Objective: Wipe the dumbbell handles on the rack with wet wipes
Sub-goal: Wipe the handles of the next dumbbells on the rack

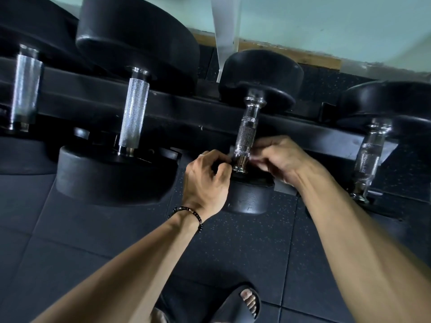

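Observation:
A chrome knurled dumbbell handle (246, 131) lies across the black rack (186, 113) between two black rubber heads. Both of my hands are at its near end. My left hand (205, 183), with a bead bracelet at the wrist, pinches in from the left. My right hand (282, 157) pinches in from the right. A thin pale wet wipe (255, 160) shows between the fingers at the bottom of the handle, blurred and mostly hidden by them.
More dumbbells rest on the rack: a large one (134, 113) to the left, another (23, 87) at the far left, a small one (370, 157) to the right. Dark rubber floor tiles lie below. My sandalled foot (242, 301) stands near the bottom edge.

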The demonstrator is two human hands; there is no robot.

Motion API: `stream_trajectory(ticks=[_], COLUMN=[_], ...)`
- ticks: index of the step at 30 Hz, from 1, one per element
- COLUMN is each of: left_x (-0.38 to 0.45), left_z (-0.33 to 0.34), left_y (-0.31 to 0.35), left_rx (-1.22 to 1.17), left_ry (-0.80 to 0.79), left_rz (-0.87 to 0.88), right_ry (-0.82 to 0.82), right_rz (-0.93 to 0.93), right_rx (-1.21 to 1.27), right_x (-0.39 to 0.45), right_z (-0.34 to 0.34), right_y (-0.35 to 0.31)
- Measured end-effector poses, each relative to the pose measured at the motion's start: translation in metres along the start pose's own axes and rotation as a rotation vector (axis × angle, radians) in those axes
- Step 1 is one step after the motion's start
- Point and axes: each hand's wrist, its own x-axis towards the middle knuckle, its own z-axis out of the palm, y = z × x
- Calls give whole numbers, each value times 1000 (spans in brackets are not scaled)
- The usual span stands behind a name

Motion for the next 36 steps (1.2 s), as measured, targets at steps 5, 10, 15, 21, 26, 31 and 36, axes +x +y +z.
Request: stream_trajectory(ticks=[5,10,15,21,26,31,36], left_x=[-1,-2,-3,-2,5,25,67], left_z=[0,-2,-3,-16,-41,-57,-44], left_y=[0,2,3,9,26,38,32], left_rx=[-8,-36,-20,57,-161,-356,-411], left_ry=[0,-12,-37,-173,-295,-453,-199], left_rz=[-3,-14,1,146,274,13,-181], right_ry=[148,71,269,380,404,564,727], right_rz=[-138,-10,-197,-298,-344,-351,-309], right_rx=[366,-61,-211,-89,-18,-132,-140], right_x=[10,-12,-52,-88,-99,-98,-82], right_z=[7,-7,-10,12,46,62,68], right_y=[-18,4,2,2,1,4,29])
